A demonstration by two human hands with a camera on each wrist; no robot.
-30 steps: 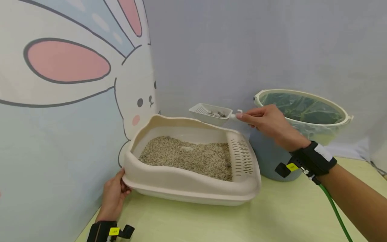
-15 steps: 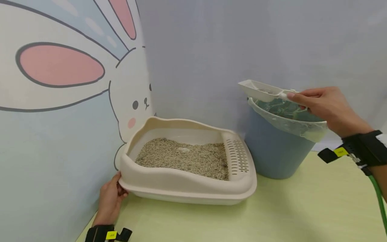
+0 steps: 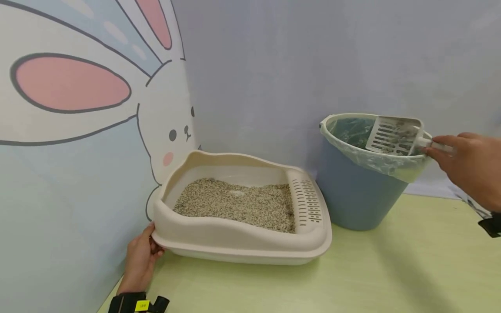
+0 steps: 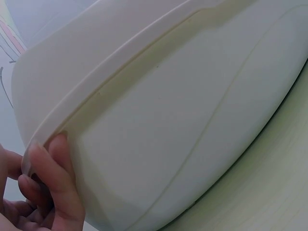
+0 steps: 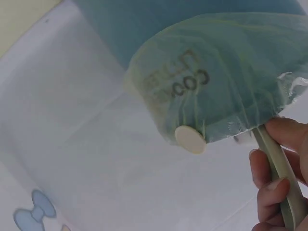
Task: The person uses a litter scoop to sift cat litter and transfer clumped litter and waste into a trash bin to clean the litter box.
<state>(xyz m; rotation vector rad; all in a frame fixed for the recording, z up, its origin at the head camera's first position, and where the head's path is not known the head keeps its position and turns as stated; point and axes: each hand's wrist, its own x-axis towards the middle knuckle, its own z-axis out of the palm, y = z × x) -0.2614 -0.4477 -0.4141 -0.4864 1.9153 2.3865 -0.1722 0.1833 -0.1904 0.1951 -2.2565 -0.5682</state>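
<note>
A cream litter box (image 3: 235,239) with a slotted step at its right end holds sandy litter (image 3: 238,204). At its front left corner my left hand (image 3: 138,261) grips the rim, fingers (image 4: 60,180) curled under the lip in the left wrist view. My right hand (image 3: 471,165) holds a white slotted litter scoop (image 3: 393,134) by its handle (image 5: 279,168). The scoop's head is tilted over the mouth of a blue bin (image 3: 358,195), and some greyish bits show in it. In the right wrist view the scoop's head is hidden behind the bin's rim.
A translucent bag (image 3: 375,163) lines the bin and folds over its rim. Bin and litter box stand side by side on a pale green tabletop (image 3: 242,284). A rabbit-print wall (image 3: 78,174) closes the left, a grey-white sheet (image 3: 254,87) the back.
My right hand has carried the scoop rightward from behind the litter box to above the bin and tipped it over. The left hand stays on the rim.
</note>
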